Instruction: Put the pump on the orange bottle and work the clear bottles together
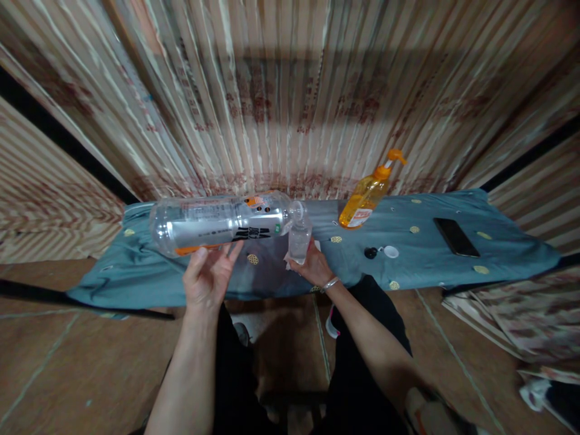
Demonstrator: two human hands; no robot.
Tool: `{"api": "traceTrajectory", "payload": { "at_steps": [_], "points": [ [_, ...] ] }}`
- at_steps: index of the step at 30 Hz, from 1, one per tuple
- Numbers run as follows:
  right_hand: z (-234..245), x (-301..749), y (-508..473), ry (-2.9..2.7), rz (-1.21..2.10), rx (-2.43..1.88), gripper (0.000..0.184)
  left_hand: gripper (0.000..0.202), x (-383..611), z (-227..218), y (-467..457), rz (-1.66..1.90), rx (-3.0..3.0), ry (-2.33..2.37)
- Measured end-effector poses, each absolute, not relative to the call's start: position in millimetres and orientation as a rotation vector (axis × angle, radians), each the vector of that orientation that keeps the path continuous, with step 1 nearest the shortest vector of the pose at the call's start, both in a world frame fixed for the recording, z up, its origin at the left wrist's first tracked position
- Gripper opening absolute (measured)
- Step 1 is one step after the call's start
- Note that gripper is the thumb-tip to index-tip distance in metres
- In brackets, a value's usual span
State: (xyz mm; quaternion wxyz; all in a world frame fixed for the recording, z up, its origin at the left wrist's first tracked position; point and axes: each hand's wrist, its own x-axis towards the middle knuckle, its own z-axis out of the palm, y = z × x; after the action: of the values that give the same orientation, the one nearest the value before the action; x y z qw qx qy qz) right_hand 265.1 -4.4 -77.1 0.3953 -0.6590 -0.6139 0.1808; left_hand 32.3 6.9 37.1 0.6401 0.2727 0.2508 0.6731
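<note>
My left hand (211, 275) holds a large clear plastic bottle (203, 226) from below, fingers spread along its underside. The bottle lies nearly level in the air, its silver and orange label facing me and its neck to the right. Its mouth meets the top of a small clear bottle (299, 240), which is tilted slightly. My right hand (315, 266) is closed around the small bottle, with a piece of white tissue (287, 258) against it. Whether liquid runs between the two bottles I cannot make out.
A blue-green patterned cloth (435, 266) covers the narrow table. On it stand an orange pump bottle (362, 202), a black cap (371, 252), a white round lid (391, 252) and a black phone (455, 237). A striped curtain (281, 109) hangs close behind.
</note>
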Motion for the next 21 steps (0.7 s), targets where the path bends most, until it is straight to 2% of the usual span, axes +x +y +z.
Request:
{"api": "traceTrajectory", "payload": {
  "at_steps": [15, 21],
  "points": [
    [-74.5, 264.3, -5.8, -1.556, 0.493, -1.698, 0.08, 0.035, 35.5, 38.3, 7.3, 1.554, 0.557, 0.557],
    [-72.2, 262.5, -6.4, -1.548, 0.49, -1.66, 0.073, 0.031, 34.1, 36.6, 7.0, 1.549, 0.598, 0.553]
  ]
}}
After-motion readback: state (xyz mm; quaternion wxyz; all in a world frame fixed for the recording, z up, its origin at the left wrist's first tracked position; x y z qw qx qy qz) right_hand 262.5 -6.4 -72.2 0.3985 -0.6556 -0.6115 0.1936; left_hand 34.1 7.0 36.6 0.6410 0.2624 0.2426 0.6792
